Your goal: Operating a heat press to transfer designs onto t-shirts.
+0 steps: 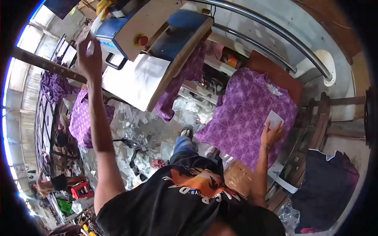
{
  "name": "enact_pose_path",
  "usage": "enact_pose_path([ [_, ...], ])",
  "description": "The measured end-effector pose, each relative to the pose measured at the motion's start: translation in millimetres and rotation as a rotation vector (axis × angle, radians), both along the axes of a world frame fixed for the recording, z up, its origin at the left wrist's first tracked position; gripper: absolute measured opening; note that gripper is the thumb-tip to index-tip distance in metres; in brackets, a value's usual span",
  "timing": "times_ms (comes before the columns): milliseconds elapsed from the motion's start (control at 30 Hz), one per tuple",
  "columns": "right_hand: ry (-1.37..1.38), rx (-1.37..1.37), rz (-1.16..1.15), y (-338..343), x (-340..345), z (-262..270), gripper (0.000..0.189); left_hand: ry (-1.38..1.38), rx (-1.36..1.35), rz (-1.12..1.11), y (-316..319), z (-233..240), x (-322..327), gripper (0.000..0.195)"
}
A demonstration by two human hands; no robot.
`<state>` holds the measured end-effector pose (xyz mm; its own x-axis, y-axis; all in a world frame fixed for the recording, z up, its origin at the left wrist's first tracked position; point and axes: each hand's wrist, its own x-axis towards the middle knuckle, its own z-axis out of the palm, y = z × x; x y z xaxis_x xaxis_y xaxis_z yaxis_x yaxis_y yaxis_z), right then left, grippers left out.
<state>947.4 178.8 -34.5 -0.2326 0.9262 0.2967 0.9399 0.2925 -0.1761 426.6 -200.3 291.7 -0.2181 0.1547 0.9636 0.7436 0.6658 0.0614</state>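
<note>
My left hand (89, 57) is raised beside the blue-and-cream heat press machine (113, 32), with a thin white sheet (97, 25) pinched between thumb and fingers. On the other side, my right hand (272, 134) rests with fingers spread on a purple patterned shirt (239, 109). Its fingertips touch a small white paper piece (274, 118) near the neckline. The shirt is spread over a reddish-brown board (260, 63). Between my hands, a bright white sheet (133, 79) covers a platen of the machine, and another purple garment (165, 100) hangs at its edge.
A red emergency button (143, 41) and a black handle (116, 61) jut from the machine. Metal rails (265, 32) curve behind. Purple cloth (79, 121) hangs at left, and a dark garment piece (324, 188) lies at right. Plastic scraps (127, 118) litter the floor. Another person (56, 183) is at far left.
</note>
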Motion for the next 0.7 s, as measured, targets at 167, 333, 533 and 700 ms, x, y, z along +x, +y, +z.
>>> enact_pose_path([
  [167, 0.540, 0.130, 0.440, -72.4, -97.6, 54.0, 0.063, -0.324, -0.418, -0.047, -9.4, 11.4, -92.9, 0.023],
  [333, 0.844, -0.106, 1.119, -230.2, -290.4, 132.3, 0.031, -0.504, -0.565, -0.334, -11.8, 6.0, -145.9, 0.035],
  [533, 1.014, 0.109, 1.042, -370.2, -530.9, 207.3, 0.017, -0.718, -0.665, -0.756, 1.9, 7.8, -185.2, 0.045],
  [700, 0.185, 0.053, 1.060, -378.8, -588.5, 166.0, 0.017, -0.731, -0.745, -0.730, 4.6, 10.5, -193.4, 0.046],
])
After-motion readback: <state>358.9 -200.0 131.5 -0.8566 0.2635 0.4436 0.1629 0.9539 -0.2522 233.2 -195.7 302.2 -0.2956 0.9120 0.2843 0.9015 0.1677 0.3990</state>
